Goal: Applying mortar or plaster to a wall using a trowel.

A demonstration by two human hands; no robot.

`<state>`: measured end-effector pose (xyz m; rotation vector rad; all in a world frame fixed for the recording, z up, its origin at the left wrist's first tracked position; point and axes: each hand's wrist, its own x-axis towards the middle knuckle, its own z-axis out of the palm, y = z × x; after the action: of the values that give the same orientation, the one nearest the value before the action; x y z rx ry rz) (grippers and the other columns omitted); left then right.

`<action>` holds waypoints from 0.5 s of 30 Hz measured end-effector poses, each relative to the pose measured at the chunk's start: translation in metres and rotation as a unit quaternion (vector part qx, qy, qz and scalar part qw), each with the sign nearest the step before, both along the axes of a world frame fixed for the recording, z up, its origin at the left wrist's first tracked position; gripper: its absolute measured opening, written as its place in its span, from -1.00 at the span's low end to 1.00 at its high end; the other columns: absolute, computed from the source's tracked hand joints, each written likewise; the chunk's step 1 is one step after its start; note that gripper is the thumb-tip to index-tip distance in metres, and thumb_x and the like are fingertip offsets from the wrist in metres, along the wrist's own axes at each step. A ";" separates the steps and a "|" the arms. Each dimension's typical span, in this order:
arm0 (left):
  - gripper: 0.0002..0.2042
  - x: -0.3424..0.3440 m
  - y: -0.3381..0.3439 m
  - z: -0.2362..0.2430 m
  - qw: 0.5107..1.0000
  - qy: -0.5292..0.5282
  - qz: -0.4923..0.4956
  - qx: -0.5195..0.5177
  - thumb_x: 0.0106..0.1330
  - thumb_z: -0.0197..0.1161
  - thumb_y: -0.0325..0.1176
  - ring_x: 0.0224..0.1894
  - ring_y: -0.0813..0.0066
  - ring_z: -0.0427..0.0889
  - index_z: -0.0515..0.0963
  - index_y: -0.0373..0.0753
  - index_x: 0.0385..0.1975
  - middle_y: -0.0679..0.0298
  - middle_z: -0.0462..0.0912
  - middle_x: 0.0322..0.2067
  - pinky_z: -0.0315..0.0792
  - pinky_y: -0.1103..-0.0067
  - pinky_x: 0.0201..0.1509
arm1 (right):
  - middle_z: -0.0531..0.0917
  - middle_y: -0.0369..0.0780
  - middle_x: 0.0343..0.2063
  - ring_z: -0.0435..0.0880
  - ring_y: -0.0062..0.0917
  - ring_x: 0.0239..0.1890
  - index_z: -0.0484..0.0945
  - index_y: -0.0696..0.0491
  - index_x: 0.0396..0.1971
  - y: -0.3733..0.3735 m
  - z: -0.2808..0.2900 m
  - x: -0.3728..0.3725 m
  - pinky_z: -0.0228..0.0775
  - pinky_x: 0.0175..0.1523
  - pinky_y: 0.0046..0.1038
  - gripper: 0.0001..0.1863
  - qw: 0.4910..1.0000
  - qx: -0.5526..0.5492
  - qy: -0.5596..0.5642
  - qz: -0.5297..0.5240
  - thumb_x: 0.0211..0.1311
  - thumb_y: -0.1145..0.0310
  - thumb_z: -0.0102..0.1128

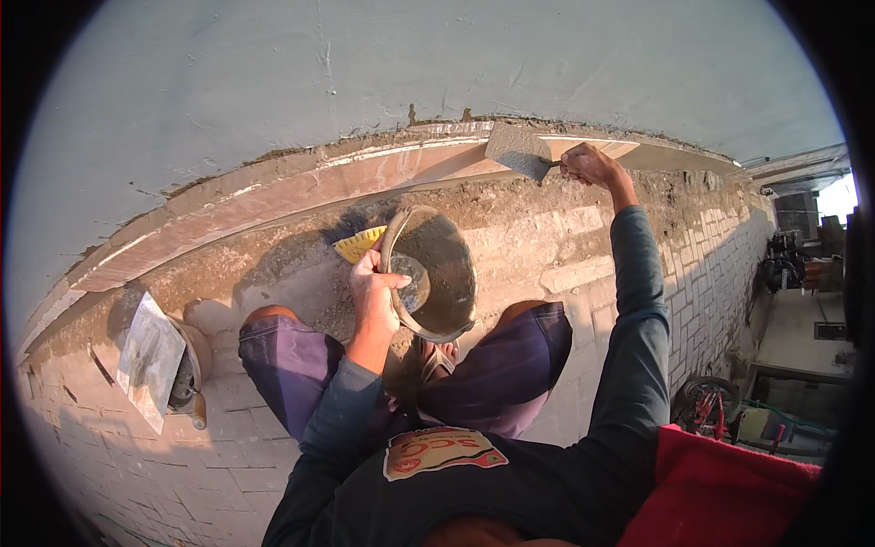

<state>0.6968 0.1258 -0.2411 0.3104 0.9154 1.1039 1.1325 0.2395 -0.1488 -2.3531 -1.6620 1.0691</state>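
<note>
My left hand point(374, 301) grips the near-left rim of a dark round mortar bucket point(442, 264), which is tilted above the ground between my knees, with some grey material inside. A yellow scalloped object point(358, 242) lies just left of it. My right hand point(588, 167) is closed on the handle of a pointing trowel, its flat grey blade point(515, 151) held against or just in front of the narrow board-like strip point(310, 185) along the foot of the grey wall point(237, 73); contact is unclear.
A flat steel trowel point(150, 356) rests on a container point(196, 342) at my left on the paving point(237, 483). The strip and wall run across ahead. A red bicycle point(702, 410), parked motorbikes point(788, 260) and red cloth point(711, 483) are at the right.
</note>
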 end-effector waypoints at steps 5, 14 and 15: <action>-0.30 0.025 -0.002 0.001 0.997 0.060 -0.047 0.022 -0.18 0.08 -0.73 -0.44 0.66 0.34 0.48 -0.34 0.17 0.49 0.38 -0.46 0.28 0.74 -0.31 | 0.53 -0.32 -0.67 0.45 -0.64 -0.66 0.60 0.13 -0.53 -0.030 0.023 -0.021 0.32 -0.54 -0.47 -0.58 0.997 0.053 -0.031 0.047 0.33 0.10 0.04; -0.26 0.054 -0.016 -0.008 0.980 0.127 -0.115 0.096 -0.27 0.11 -0.67 -0.39 0.57 0.19 0.44 -0.44 0.17 0.45 0.28 -0.38 0.22 0.70 -0.15 | 0.64 -0.17 -0.60 0.57 -0.41 -0.60 0.61 0.25 -0.44 0.005 0.013 -0.068 0.47 -0.33 -0.31 -0.58 0.976 0.120 -0.052 0.176 0.38 0.19 -0.02; -0.26 0.059 -0.016 -0.005 0.984 0.108 -0.121 0.079 -0.25 0.11 -0.67 -0.36 0.59 0.25 0.42 -0.45 0.19 0.44 0.35 -0.33 0.25 0.72 -0.10 | 0.64 -0.15 -0.63 0.58 -0.42 -0.61 0.64 0.24 -0.43 0.013 0.012 -0.052 0.48 -0.34 -0.29 -0.58 0.968 0.122 -0.082 0.204 0.36 0.18 0.00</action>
<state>0.7562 0.1097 -0.2461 0.6661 0.9546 0.9308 1.0802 0.2525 -0.1368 -2.0429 -2.2607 0.6698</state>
